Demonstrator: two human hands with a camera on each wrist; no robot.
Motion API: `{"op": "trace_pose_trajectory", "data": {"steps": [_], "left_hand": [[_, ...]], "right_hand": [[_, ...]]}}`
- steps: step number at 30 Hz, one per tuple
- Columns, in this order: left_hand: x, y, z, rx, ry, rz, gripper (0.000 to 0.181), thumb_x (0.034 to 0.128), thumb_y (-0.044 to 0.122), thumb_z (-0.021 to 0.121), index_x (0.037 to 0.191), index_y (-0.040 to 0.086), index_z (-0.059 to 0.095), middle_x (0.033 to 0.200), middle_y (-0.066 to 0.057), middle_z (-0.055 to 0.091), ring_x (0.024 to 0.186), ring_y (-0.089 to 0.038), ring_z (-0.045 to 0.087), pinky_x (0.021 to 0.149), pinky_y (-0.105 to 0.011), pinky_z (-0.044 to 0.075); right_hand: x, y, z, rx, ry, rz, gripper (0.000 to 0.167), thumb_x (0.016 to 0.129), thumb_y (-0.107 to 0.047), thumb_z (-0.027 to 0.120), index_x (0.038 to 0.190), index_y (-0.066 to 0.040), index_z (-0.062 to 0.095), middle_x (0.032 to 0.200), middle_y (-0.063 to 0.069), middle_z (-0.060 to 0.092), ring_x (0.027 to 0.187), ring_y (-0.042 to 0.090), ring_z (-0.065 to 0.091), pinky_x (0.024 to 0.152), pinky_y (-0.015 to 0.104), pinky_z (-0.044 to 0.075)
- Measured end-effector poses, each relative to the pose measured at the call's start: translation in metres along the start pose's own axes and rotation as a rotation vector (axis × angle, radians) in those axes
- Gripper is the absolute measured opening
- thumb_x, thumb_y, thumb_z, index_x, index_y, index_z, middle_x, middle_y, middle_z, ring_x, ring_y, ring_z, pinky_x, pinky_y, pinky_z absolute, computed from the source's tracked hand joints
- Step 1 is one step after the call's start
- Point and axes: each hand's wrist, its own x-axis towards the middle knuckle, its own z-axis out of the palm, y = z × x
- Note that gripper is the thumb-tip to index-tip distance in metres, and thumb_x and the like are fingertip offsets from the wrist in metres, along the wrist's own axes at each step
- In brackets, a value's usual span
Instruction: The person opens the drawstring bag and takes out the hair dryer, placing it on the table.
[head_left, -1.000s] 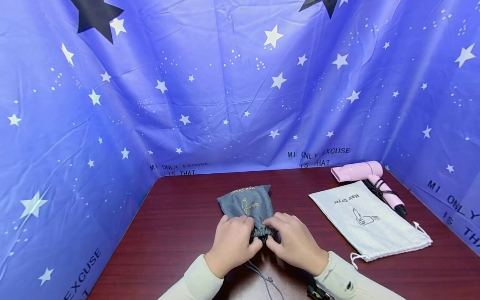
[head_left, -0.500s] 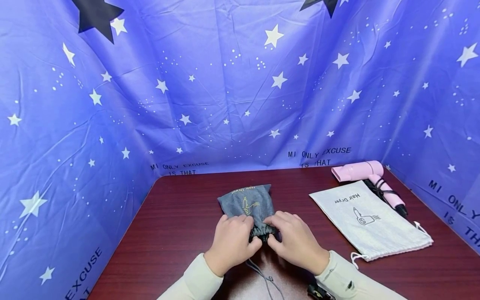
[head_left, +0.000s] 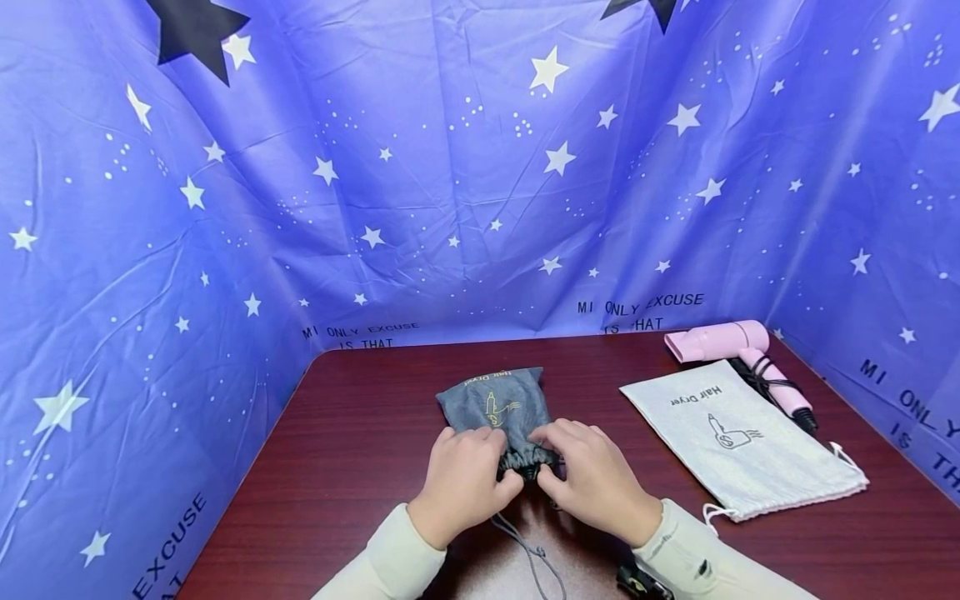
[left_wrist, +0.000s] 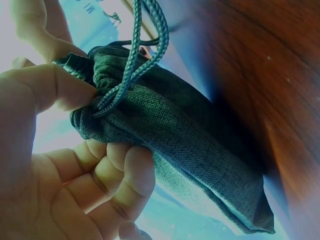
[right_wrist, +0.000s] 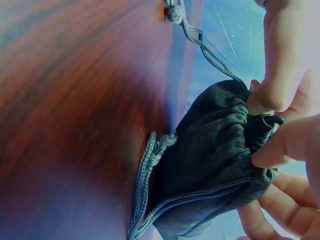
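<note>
A dark grey drawstring pouch (head_left: 498, 404) with yellow "Hair Dryer" print lies at the table's middle, its gathered mouth toward me. My left hand (head_left: 463, 479) pinches the left side of that mouth between thumb and fingers. On the opposite side, my right hand (head_left: 600, 482) pinches the rim the same way. A black ribbed piece (right_wrist: 257, 132) shows inside the puckered mouth in the right wrist view; the rest of the contents is hidden by cloth. A knotted grey drawstring (head_left: 534, 557) trails toward me, and another cord loop (right_wrist: 145, 185) hangs at the pouch's other side.
To the right, a white drawstring bag (head_left: 738, 446) lies flat on the dark red table (head_left: 360, 450). Behind it rests a pink hair dryer (head_left: 723, 340) with its black cord wrapped round the handle. A starry blue curtain (head_left: 450, 183) encloses the table's back and sides.
The right hand has shifted very slightly to the right, and the pouch's gathered mouth shows a little wider between the thumbs. Both hands keep their hold; other things stay put.
</note>
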Motion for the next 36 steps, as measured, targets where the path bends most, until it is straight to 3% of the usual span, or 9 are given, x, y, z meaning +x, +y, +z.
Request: {"op": "trace_pose_trajectory", "data": {"steps": [11, 25, 30, 36], "left_hand": [[0.0001, 0.0002, -0.0025, 0.001, 0.004, 0.002, 0.034, 0.0712, 0.040, 0.075, 0.066, 0.022, 0.046, 0.060, 0.010, 0.045, 0.053, -0.013, 0.053, 0.057, -0.026, 0.016], [0.0019, -0.0001, 0.0020, 0.067, 0.139, 0.063, 0.035, 0.0822, 0.044, 0.072, 0.068, 0.021, 0.050, 0.059, 0.009, 0.047, 0.051, -0.012, 0.052, 0.058, -0.028, 0.014], [0.0025, -0.0010, 0.0040, 0.105, 0.199, 0.092, 0.035, 0.0786, 0.040, 0.073, 0.066, 0.019, 0.048, 0.057, 0.008, 0.046, 0.049, -0.014, 0.049, 0.056, -0.029, 0.017], [0.0024, -0.0016, 0.0042, 0.113, 0.211, 0.088, 0.031, 0.0686, 0.033, 0.076, 0.066, 0.019, 0.049, 0.058, 0.007, 0.048, 0.050, -0.015, 0.051, 0.055, -0.029, 0.020]], "right_hand": [[-0.0001, -0.0002, -0.0005, 0.013, 0.004, 0.013, 0.035, 0.071, -0.013, 0.077, 0.105, -0.020, 0.071, 0.093, -0.015, 0.068, 0.079, 0.002, 0.055, 0.069, 0.029, 0.045], [0.0002, 0.0010, 0.0025, 0.009, 0.045, -0.006, 0.023, 0.081, -0.010, 0.072, 0.102, -0.018, 0.071, 0.093, -0.012, 0.069, 0.082, 0.006, 0.062, 0.070, 0.032, 0.048], [0.0003, 0.0007, 0.0032, -0.001, 0.041, -0.010, 0.020, 0.086, -0.014, 0.074, 0.105, -0.019, 0.071, 0.094, -0.012, 0.070, 0.084, 0.006, 0.062, 0.070, 0.031, 0.048], [0.0006, 0.0013, 0.0044, -0.036, 0.056, -0.067, 0.022, 0.084, -0.016, 0.077, 0.105, -0.018, 0.071, 0.092, -0.011, 0.069, 0.082, 0.008, 0.062, 0.069, 0.032, 0.047]]}}
